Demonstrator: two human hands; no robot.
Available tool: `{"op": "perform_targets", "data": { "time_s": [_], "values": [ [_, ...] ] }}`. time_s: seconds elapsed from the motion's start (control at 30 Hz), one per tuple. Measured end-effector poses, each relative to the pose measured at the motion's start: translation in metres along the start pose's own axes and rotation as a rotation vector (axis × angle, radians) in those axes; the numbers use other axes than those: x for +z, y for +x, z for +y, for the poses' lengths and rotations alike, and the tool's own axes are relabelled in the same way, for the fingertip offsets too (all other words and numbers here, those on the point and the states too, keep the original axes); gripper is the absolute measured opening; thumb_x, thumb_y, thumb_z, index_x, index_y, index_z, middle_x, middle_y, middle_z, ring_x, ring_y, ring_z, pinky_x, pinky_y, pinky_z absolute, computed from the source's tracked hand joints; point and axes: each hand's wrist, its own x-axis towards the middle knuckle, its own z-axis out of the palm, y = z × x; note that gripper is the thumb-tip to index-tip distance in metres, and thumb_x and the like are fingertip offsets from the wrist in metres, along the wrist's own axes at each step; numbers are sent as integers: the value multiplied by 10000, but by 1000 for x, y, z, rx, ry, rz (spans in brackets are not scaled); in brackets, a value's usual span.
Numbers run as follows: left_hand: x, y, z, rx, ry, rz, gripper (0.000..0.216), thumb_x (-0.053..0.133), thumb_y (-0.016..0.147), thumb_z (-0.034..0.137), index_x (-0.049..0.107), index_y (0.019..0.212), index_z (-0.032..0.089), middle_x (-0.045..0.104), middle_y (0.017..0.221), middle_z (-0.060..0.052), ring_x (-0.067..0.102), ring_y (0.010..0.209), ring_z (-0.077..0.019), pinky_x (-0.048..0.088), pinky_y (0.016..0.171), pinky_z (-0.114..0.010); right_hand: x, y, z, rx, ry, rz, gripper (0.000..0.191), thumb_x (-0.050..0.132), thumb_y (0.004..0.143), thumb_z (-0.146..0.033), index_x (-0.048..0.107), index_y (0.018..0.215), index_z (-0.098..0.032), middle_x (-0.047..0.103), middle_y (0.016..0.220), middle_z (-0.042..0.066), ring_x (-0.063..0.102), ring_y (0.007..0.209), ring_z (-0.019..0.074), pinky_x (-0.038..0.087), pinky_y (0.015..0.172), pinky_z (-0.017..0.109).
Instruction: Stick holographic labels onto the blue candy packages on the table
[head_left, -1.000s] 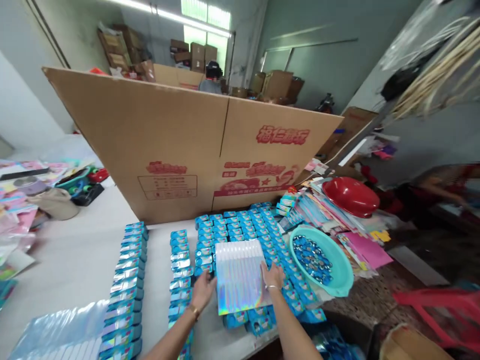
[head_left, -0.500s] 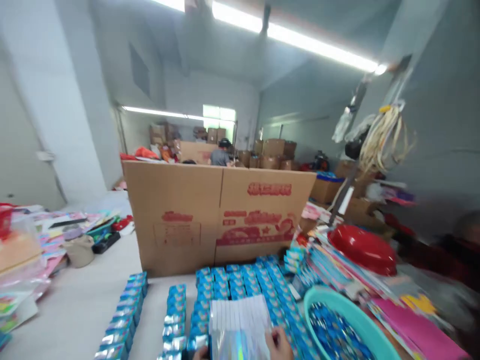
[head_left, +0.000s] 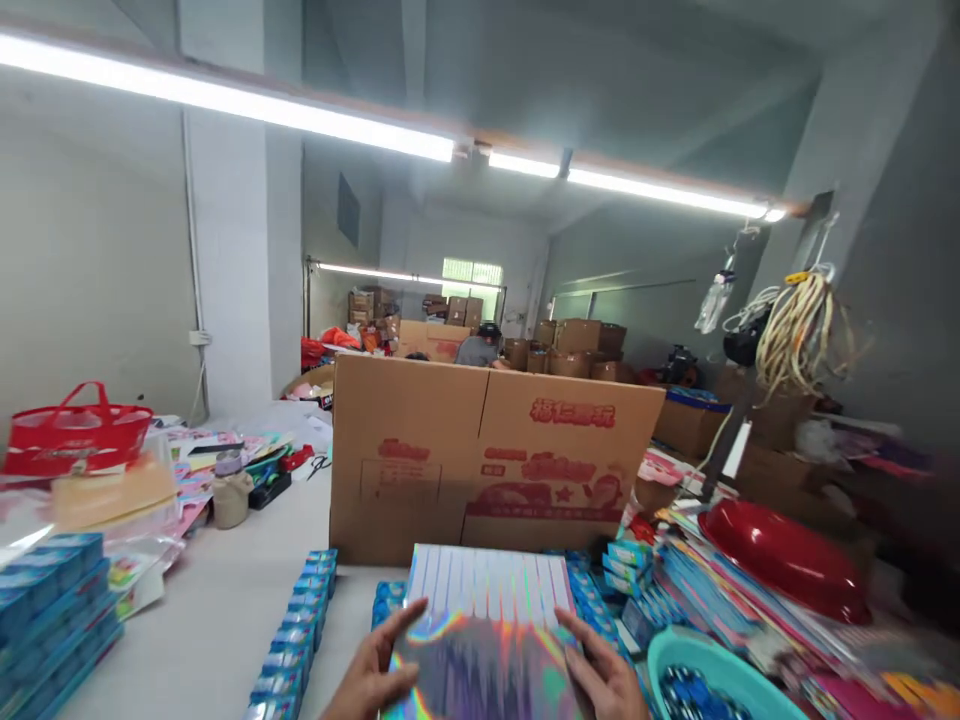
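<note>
Both my hands hold up a stack of holographic silver sheets (head_left: 487, 625) at the bottom centre of the view. My left hand (head_left: 373, 675) grips its left edge with the thumb on top. My right hand (head_left: 604, 675) grips the right edge, fingers lying on the shiny face. Beneath and around the sheets lie rows of small blue packets (head_left: 296, 630) on the white table (head_left: 217, 620). A large cardboard box (head_left: 487, 455) with red print stands upright just behind the sheets.
A teal basin (head_left: 675, 665) of small blue pieces sits at the bottom right, beside a red lid (head_left: 784, 560) on stacked colourful packs. A red bag (head_left: 75, 435) and blue packets (head_left: 45, 600) are at left. A person (head_left: 480, 348) works among cartons far behind.
The sheets have come up off the packets toward the camera in both hands. The view has tilted upward, showing more ceiling and room.
</note>
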Motion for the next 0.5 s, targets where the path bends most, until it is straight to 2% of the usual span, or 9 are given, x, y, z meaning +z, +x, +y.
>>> {"op": "perform_targets", "data": {
  "time_s": [0.07,0.13,0.23,0.33,0.4,0.5],
  "values": [
    [-6,-11,25,46,54,-4,772,760,657,508,558,1354,244,478,1472,-72,339,1411,-326,259,1170,-466,8,-14,-22,38,68,-49,640,782,644,-554,698,1175,-207,705,1137,103,667,1028,320,542,883,414],
    [-10,-17,47,96,95,2,742,754,689,450,537,1371,252,462,1484,-56,324,1422,-300,225,1185,-455,16,-24,-43,6,87,-101,648,785,677,-498,650,1244,-217,663,1225,103,643,1073,299,532,898,403],
    [-12,-23,69,80,70,14,695,783,662,420,597,1311,253,538,1421,-63,443,1347,-314,335,1137,-451,25,-31,-63,-40,36,-177,691,807,682,-428,593,1309,-232,659,1222,95,632,1071,264,532,875,351],
    [-10,-30,79,3,38,143,587,792,640,461,699,1165,214,671,1251,-86,614,1150,-318,509,974,-414,30,-35,-69,0,19,-248,754,763,748,-427,467,1413,-232,710,1006,64,671,845,205,545,731,308],
    [-10,-35,83,-40,23,219,562,776,654,494,720,1116,180,733,1091,-94,680,991,-298,567,847,-380,32,-36,-72,-11,14,-243,725,761,750,-428,491,1388,-214,706,983,61,667,827,204,538,731,311],
    [-10,-42,93,-16,2,223,609,768,677,476,679,1197,171,745,919,-65,695,858,-252,573,777,-336,35,-37,-80,-26,-33,-216,652,773,728,-436,573,1300,-197,705,1019,80,665,907,241,531,799,344]
  ]
}}
